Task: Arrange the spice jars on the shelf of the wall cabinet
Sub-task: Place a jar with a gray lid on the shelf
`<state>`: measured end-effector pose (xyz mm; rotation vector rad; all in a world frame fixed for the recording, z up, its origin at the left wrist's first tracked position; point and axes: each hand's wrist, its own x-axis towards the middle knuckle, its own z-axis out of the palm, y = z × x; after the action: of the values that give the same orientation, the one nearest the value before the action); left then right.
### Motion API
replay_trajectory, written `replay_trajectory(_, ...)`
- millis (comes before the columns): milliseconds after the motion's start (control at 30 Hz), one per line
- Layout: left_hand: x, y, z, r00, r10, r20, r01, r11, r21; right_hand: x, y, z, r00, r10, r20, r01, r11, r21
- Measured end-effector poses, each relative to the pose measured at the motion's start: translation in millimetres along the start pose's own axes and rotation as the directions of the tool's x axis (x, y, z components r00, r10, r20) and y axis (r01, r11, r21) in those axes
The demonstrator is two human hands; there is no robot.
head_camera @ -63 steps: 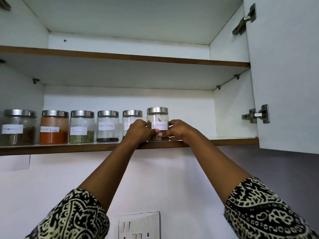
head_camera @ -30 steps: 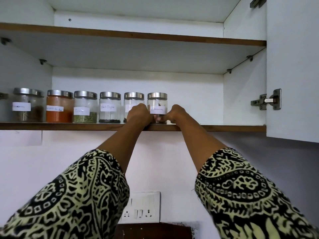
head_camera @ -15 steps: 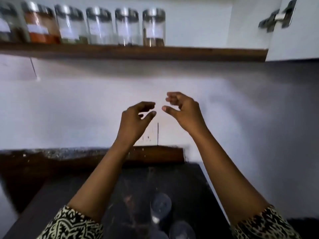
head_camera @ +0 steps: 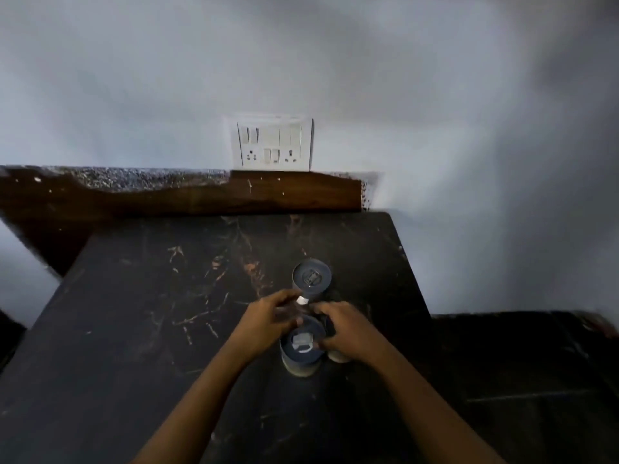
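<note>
A pale wall (head_camera: 335,61) fills the upper half of the head view, dim and a little smeared toward the right edge. Below it a dark, scratched desk (head_camera: 167,329) spreads toward the camera, with a brown wooden strip (head_camera: 284,195) running along its back edge where it meets the wall. On the wall just above that strip sits a white switch and socket plate (head_camera: 273,144). Two bare forearms reach in from the bottom of the frame and meet near the middle of the desk. The left hand (head_camera: 268,321) and the right hand (head_camera: 345,329) close in from either side on a near spice jar (head_camera: 303,344), which stands upright on the desk with its round metal lid facing the camera. The grip of each hand is curled loosely, fingers bent round the jar's sides; the blur keeps me from telling whether either hand is truly clamped on it or only touching. A far spice jar (head_camera: 312,277) stands upright just behind the hands, apart from them, its lid also facing up. Something pale shows at the right hand's lower edge, too hidden to name
</note>
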<state>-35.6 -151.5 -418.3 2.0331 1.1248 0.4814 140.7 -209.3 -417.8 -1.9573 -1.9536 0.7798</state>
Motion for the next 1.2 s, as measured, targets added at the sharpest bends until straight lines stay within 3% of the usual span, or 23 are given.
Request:
replay_trajectory(233, -14, -24, 30, 0.986, -0.072, 0.151, 0.05, 0.989, 0.141, 4, 9, 29, 0.99, 0.002, 0.138, 0.066, 0.874, -0.482)
replay_trajectory(433, -18, -39, 47, 0.988, -0.104, 0.11, 0.095, 0.992, 0.083, 11, 14, 37, 0.992, -0.05, 0.118, 0.1, 0.877, -0.47)
replay_trajectory(567, -18, -40, 40, 0.995, -0.055, 0.086, 0.055, 0.998, 0.002, 12, 13, 24, 0.988, -0.075, 0.137, 0.118, 0.93, -0.347)
replay_trajectory(800, -6, -3, -6, 0.999, 0.035, 0.027, -0.031, 0.987, -0.156, 3, -4, -39, 0.993, -0.08, 0.083, 0.073, 0.993, 0.088)
replay_trajectory(1000, 10, 42, -54, 0.988, 0.125, -0.091, -0.147, 0.942, -0.301, -8, -29, -102, 0.984, -0.14, -0.106, 0.168, 0.925, 0.34)
replay_trajectory(1200, 30, 108, -100, 0.945, 0.25, -0.209, -0.313, 0.877, -0.364, -8, -48, -147, 0.948, -0.16, -0.276, 0.301, 0.738, 0.604)
